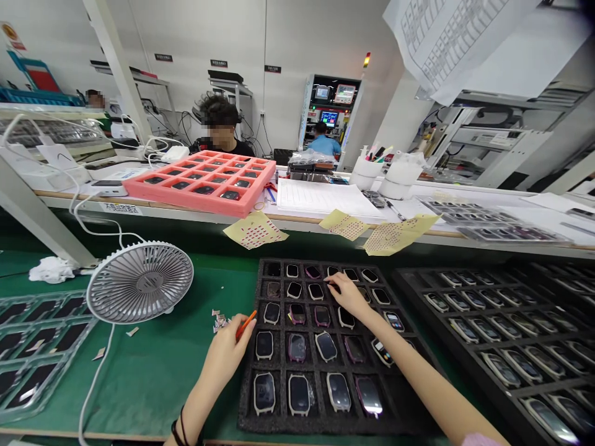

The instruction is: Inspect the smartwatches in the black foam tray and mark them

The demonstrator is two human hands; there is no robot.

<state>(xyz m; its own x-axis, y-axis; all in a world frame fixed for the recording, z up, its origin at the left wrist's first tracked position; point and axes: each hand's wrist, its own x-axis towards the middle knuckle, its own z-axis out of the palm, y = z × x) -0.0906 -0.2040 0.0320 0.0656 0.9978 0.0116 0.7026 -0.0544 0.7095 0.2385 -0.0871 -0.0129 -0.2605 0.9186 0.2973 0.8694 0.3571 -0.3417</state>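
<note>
My left fingers [232,332] are closed in a firm pinch on an orange stick [247,324], with only its upper end showing past my fingertips. The stick's long axis slants upward and to the right, and its tip points away from me, toward the black foam tray [248,421]. My left hand [224,358] sits just left of that tray's edge, with the stick tip near the edge.

My right fingers [338,286] lie extended and close together, reaching over the far rows of the tray from my right hand [349,297]. The fingertips are at a watch case [316,292] in the second row from the far edge. I cannot tell whether they have hold of it or only touch it.

The tray holds rows of watch cases, each in its own pocket, with long axes running roughly toward and away from me. To the tray's right lies a second black tray [409,279] of watch cases. To its left stand a white fan [139,282] and a scatter of paper scraps [220,321]. Beyond it, on a shelf, sits a pink foam tray [199,186].
</note>
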